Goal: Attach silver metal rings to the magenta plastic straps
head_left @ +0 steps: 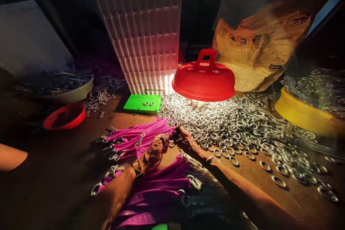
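Note:
My left hand (157, 147) is closed in a pinch beside the magenta straps (145, 127). A strap end (138, 151) with a metal fitting (141, 138) sticks out beside it. Right against its fingertips, my right hand (187, 141) is also closed. The small thing between the fingers is dark and too unclear to name. Under my forearms lies a second bundle of magenta straps (159, 187), with metal rings (194, 182) at the ends. Many loose metal rings (229, 125) are heaped just past my right hand.
A red dome-shaped lamp cover (203, 81) stands over the ring heap, lit from beneath. Around it are a green perforated tray (134, 103), a ribbed panel (145, 36), a printed sack (258, 54), a red bowl (81, 115) and a yellow tub (299, 111). Another arm (12, 157) shows at left.

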